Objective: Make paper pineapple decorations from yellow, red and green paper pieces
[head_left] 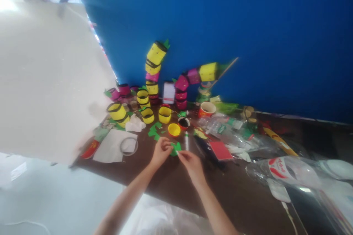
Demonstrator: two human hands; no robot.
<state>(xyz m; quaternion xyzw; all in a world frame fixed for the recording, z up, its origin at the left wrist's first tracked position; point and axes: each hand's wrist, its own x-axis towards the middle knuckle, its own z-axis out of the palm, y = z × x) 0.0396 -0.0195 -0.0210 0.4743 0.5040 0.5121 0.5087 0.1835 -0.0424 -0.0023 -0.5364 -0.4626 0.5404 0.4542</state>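
Note:
Between my two hands, over the dark table, is a small green paper cutout with pointed tips. My left hand pinches its left side with the fingers closed. On the other side, my right hand grips its lower right edge between thumb and finger. Just beyond my hands stands a small yellow cup, with a dark-filled cup beside it. Loose green paper scraps lie to the left. A white pen or marker rests near my right hand.
Stacked yellow and magenta cups lean against the blue wall. Clear plastic bottles crowd the right side. A tape ring lies on white paper at left. A red pad sits right of my hands.

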